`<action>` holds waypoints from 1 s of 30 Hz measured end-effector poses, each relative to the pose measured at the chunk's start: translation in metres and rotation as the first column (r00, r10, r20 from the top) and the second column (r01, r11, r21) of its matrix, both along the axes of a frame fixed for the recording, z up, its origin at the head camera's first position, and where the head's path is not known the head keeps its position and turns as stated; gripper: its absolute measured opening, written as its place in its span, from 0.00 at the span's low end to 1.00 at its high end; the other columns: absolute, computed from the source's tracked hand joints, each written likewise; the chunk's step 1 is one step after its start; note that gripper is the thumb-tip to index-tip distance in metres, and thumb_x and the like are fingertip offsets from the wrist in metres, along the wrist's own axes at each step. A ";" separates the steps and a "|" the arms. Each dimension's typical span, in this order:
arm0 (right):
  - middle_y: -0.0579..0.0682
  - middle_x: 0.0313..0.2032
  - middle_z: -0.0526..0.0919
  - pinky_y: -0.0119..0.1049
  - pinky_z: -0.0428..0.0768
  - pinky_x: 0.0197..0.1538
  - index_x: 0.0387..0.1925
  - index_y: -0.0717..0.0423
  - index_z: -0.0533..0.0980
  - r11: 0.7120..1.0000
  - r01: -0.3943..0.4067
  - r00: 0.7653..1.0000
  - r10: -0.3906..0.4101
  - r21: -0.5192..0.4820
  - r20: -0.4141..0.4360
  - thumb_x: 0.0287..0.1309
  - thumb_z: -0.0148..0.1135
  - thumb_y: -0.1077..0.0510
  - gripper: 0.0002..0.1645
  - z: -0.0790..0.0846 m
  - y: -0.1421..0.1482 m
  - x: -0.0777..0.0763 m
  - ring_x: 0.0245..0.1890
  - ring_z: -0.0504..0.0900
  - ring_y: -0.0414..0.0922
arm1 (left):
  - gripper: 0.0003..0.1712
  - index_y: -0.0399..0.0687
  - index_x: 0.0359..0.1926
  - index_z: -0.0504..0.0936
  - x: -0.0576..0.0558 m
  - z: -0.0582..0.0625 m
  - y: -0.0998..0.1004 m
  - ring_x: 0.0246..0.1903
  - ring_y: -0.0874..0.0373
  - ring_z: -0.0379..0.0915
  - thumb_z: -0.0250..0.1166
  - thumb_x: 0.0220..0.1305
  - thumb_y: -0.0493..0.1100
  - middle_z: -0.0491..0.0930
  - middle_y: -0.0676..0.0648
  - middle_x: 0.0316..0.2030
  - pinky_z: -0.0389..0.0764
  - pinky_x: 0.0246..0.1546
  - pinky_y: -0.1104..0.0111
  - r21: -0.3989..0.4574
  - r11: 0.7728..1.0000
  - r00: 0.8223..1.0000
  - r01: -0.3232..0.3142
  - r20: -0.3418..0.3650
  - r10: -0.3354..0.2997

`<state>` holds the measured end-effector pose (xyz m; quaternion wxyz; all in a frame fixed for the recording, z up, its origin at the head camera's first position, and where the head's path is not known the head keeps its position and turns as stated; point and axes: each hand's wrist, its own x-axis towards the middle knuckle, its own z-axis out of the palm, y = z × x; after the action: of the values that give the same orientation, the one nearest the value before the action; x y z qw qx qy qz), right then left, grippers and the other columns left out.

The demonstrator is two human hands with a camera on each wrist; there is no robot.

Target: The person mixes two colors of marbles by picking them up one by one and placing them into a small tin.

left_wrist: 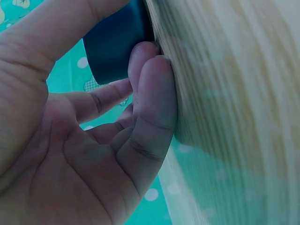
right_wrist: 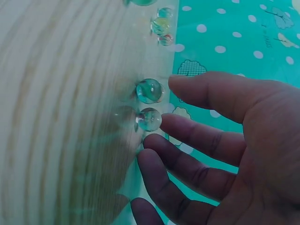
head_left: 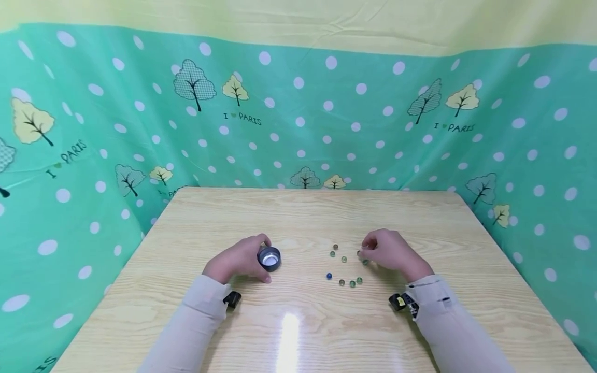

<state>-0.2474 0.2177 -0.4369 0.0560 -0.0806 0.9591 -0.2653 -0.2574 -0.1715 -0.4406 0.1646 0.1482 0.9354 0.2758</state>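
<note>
My left hand (head_left: pixel 240 259) curls its fingers and thumb around a small dark cup (head_left: pixel 269 262) with a shiny silvery inside. In the left wrist view the cup (left_wrist: pixel 117 42) shows a smooth dark blue side, close against the tabletop. My right hand (head_left: pixel 392 253) is low over the table at the far right of a loose ring of glass marbles (head_left: pixel 344 259). In the right wrist view its index fingertip is right at a clear marble (right_wrist: pixel 149 119). The thumb stands a little off from a green-swirled marble (right_wrist: pixel 150 91) beside it.
A dark blue marble (head_left: pixel 329 276) lies on the ring's left side, between the hands. The pale wood-grain table (head_left: pixel 289 217) is enclosed by a green dotted curtain (head_left: pixel 298 103) at the back and sides. Light glares on the near tabletop.
</note>
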 end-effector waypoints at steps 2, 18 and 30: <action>0.46 0.32 0.84 0.37 0.77 0.33 0.40 0.54 0.87 1.000 0.007 1.000 -0.007 0.003 -0.004 0.58 0.76 0.51 0.13 -0.001 -0.002 0.000 0.27 0.77 0.42 | 0.48 0.50 0.56 0.74 0.000 0.001 -0.001 0.41 0.56 0.76 0.91 0.33 0.45 0.81 0.50 0.42 0.78 0.50 0.58 0.001 1.000 1.000 -0.004 0.004 0.004; 0.44 0.30 0.86 0.36 0.77 0.29 0.33 0.48 0.89 0.998 0.058 0.998 -0.058 -0.002 0.015 0.55 0.78 0.54 0.04 -0.005 -0.010 0.002 0.25 0.78 0.42 | 0.48 0.51 0.56 0.74 -0.001 0.000 -0.001 0.41 0.55 0.76 0.91 0.32 0.43 0.80 0.50 0.42 0.78 0.50 0.57 0.013 1.000 0.999 -0.011 0.035 0.010; 0.44 0.30 0.87 0.36 0.76 0.29 0.33 0.48 0.89 0.998 0.067 0.998 -0.067 0.013 -0.009 0.58 0.76 0.55 0.03 -0.004 -0.013 0.003 0.25 0.78 0.42 | 0.46 0.51 0.54 0.75 -0.001 0.001 -0.001 0.43 0.55 0.76 0.91 0.33 0.44 0.80 0.50 0.44 0.77 0.52 0.57 0.018 1.000 0.999 -0.020 0.032 0.019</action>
<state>-0.2444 0.2047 -0.4411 0.0436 -0.0492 0.9633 -0.2602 -0.2581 -0.1724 -0.4396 0.1756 0.1361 0.9314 0.2882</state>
